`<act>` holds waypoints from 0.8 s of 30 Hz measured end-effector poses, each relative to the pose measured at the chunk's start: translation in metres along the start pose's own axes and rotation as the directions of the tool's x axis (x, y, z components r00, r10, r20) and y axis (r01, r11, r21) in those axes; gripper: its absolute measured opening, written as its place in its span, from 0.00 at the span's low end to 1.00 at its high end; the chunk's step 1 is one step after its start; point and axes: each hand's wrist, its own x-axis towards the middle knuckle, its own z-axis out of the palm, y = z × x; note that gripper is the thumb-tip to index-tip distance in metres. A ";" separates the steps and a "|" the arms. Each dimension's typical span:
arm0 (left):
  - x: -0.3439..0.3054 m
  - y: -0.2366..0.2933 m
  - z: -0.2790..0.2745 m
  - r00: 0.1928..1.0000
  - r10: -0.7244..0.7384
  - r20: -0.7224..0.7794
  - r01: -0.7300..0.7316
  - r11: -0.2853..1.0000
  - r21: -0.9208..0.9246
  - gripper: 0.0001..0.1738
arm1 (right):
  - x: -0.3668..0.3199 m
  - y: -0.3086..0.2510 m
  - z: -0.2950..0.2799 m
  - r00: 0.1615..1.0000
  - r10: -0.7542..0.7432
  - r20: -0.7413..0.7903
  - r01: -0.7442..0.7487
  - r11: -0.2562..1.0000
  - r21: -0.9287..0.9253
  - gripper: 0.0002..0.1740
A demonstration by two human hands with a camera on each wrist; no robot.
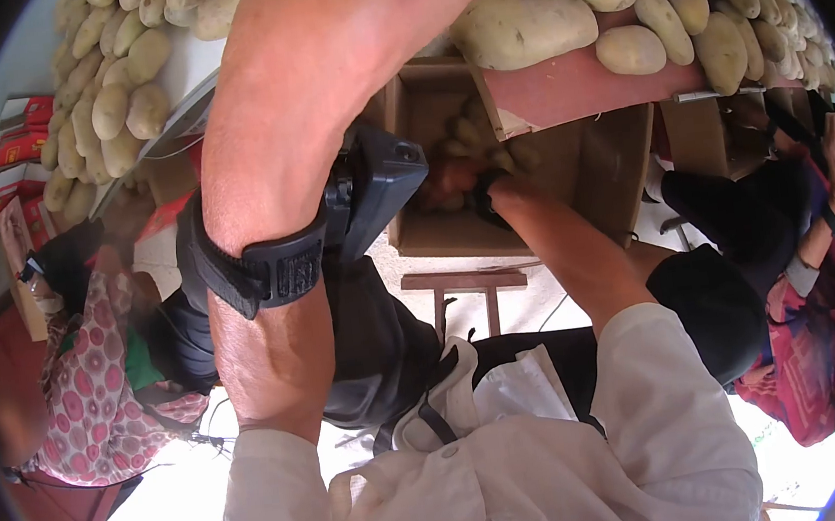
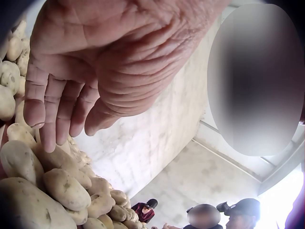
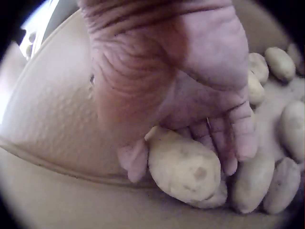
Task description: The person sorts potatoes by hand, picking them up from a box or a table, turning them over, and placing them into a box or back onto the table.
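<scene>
In the left wrist view my left hand (image 2: 109, 57) reaches over a heap of potatoes (image 2: 66, 188). Its fingers are extended and slightly bent, with the fingertips right at the potatoes. The head view shows the left forearm (image 1: 273, 174) crossing upward, its hand beyond the frame's top edge. My right hand (image 3: 167, 71) is down inside a cardboard box (image 1: 600, 173). Thumb and fingers grip a pale, oval potato (image 3: 183, 164) from either side, close to the box floor. More loose potatoes (image 3: 252, 183) lie beside it.
Potatoes (image 1: 526, 29) are piled along a raised surface with a reddish edge (image 1: 582, 89), just above the box. A small wooden stool (image 1: 465, 281) stands below it. People sit close on both sides, one in a patterned top (image 1: 98, 392). Red cartons (image 1: 14, 189) are stacked at left.
</scene>
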 end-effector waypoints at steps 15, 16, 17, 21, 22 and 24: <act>-0.005 -0.017 -0.004 0.999 0.053 -0.014 -0.054 0.997 -0.060 0.16 | -0.101 -0.093 -0.085 0.982 0.123 -0.140 -0.136 0.987 -0.088 0.25; -0.007 -0.015 -0.004 0.998 0.064 -0.023 -0.065 0.997 -0.041 0.16 | -0.109 -0.098 -0.087 0.980 0.126 -0.152 -0.143 0.984 -0.105 0.25; -0.008 -0.013 -0.006 0.997 0.072 -0.031 -0.073 0.997 -0.023 0.16 | -0.117 -0.121 -0.102 0.988 0.131 -0.079 -0.137 0.988 -0.071 0.23; 0.000 -0.017 -0.018 0.985 -0.029 0.170 0.040 0.997 -0.060 0.16 | -0.157 -0.211 -0.145 0.985 0.172 -0.025 -0.172 0.985 0.014 0.16; 0.003 -0.033 -0.005 0.991 -0.025 0.128 0.037 0.995 -0.093 0.19 | -0.167 -0.227 -0.149 0.980 0.197 -0.034 -0.196 0.980 0.046 0.15; 0.003 -0.042 0.003 0.997 -0.007 0.078 0.017 0.992 -0.128 0.24 | -0.185 -0.243 -0.157 0.983 0.164 -0.079 -0.159 0.985 0.067 0.13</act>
